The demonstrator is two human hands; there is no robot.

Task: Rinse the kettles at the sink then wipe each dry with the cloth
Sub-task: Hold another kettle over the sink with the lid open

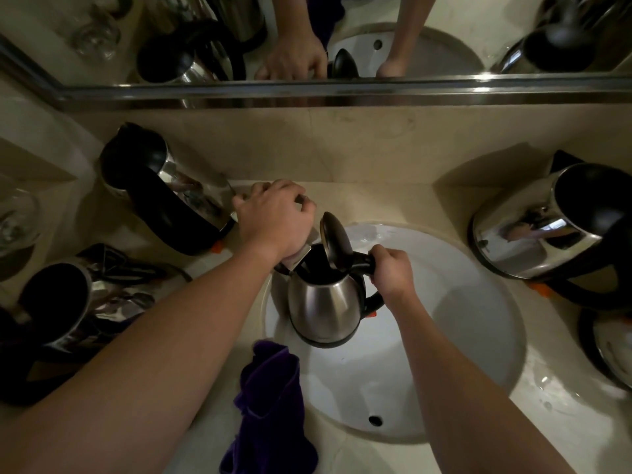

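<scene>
We are at the rinse step. Our right hand [391, 268] has its fingers curled tight round the black handle of the steel kettle [325, 302], and holds it over the white sink [461, 336]. The kettle's lid [337, 242] stands open, and its mouth sits under the tap [297, 258]. Our left hand [273, 217] is on top of the tap, at the back left of the sink, fingers bent round the tap's lever. We cannot tell if water is running yet.

The purple cloth [270, 405] hangs over the front left rim of the sink, close to the kettle but not touching it. More kettles wait on the worktop [342, 159]: two to the left of the sink [164, 196] [68, 309] and one to the right [547, 224].

Next, we think, the water must go in, get swished round and be tipped out. The handle may get slippery, so we should hold on well.
</scene>
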